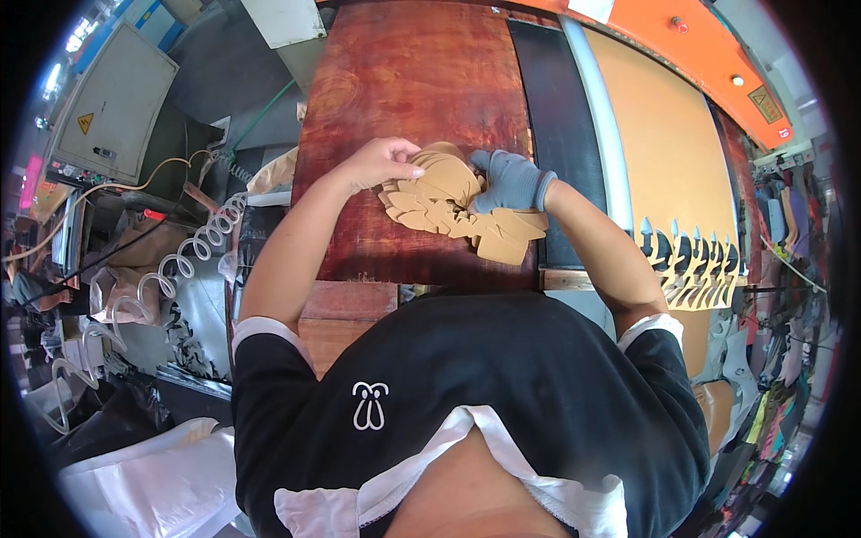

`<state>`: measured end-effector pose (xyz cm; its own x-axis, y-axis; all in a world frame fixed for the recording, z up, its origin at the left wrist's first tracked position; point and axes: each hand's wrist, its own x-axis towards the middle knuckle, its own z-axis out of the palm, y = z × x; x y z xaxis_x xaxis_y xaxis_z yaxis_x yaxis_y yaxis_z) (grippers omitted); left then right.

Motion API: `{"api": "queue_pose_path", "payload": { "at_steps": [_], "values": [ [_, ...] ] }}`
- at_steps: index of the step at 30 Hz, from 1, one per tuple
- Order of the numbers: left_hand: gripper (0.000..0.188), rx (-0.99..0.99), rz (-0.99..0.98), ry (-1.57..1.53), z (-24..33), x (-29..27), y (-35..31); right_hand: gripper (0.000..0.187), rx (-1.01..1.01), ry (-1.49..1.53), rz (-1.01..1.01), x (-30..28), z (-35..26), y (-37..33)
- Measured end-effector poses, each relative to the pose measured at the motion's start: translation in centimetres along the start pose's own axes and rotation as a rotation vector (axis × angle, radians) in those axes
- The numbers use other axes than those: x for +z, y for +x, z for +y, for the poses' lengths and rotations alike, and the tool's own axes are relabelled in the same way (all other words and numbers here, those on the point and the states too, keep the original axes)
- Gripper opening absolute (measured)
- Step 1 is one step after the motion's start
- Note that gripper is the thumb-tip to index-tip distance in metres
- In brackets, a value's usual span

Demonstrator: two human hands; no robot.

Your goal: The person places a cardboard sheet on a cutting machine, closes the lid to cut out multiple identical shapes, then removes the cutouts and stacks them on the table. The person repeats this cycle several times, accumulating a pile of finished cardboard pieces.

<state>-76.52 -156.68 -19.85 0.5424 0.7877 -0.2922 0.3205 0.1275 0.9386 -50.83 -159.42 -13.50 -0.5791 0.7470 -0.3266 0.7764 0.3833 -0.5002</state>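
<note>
A fanned pile of tan cut-out sheet pieces (448, 193) lies on the reddish-brown wooden board in front of me. My bare left hand (381, 163) is at the pile's upper left, its fingers curled and the thumb over the edge of the rounded pieces. On the opposite side, my right hand (509, 182), in a grey glove, is closed on the pieces; its fingertips are partly hidden among them. Several flat ends of the pieces spread toward me and to the right, overlapping one another.
The wooden board (404, 81) reaches away from me. To its right are a pale rail (599, 117), a large tan sheet (668, 134) with cut-out gaps at its near end, and an orange machine beam (708, 54). A coiled white hose (193, 251) and a grey cabinet (112, 99) stand left.
</note>
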Motion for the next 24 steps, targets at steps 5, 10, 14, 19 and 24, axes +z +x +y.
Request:
{"api": "queue_pose_path", "payload": {
  "at_steps": [5,10,14,19,24],
  "values": [
    [0.042,0.030,0.102,-0.013,-1.3,0.9,-0.1,0.063,0.057,0.003,-0.041,0.5,0.6,0.6],
    [0.036,0.064,0.123,-0.178,-1.2,1.4,-0.6,0.058,0.070,0.215,-0.056,1.1,1.6,1.0],
    [0.035,0.108,0.197,-0.218,-1.0,2.0,-0.7,0.057,0.078,0.281,-0.054,1.4,2.5,0.9],
    [0.034,0.138,0.207,-0.296,-0.7,2.5,-0.7,0.061,0.065,0.374,-0.065,1.8,3.4,0.8],
    [0.033,0.139,0.231,-0.229,-0.6,2.7,-0.3,0.060,0.087,0.427,-0.083,2.1,4.5,1.3]
  ]
}}
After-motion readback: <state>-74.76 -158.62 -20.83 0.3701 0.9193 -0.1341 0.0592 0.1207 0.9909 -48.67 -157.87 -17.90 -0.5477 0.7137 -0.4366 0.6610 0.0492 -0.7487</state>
